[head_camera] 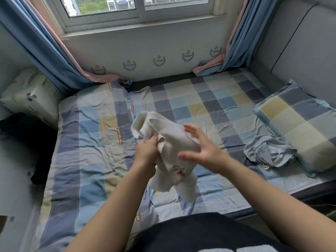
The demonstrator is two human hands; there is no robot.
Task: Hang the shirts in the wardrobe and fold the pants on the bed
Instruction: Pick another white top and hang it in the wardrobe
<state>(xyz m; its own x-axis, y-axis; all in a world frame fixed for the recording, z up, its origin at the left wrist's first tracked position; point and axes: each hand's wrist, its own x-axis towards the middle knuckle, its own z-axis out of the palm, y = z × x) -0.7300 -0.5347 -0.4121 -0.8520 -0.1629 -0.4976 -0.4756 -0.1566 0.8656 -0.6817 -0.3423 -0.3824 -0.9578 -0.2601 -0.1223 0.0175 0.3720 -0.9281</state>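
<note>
A white garment (167, 142) with a small red print hangs bunched above the checked bed (87, 142). My left hand (147, 151) grips its fabric near the upper edge, fingers curled into the cloth. My right hand (201, 148) is spread flat, fingers straight, against the garment's right side. A crumpled blue-grey garment (269, 151) lies on the bed to the right, next to the pillow. A dark garment (27, 142) lies heaped at the left beside the bed. No wardrobe is in view.
A checked pillow (298, 122) rests at the right by the grey headboard (300, 51). Blue-and-pink curtains (54, 57) hang at both sides of the window. A pale padded bundle (31, 95) sits at the far left corner.
</note>
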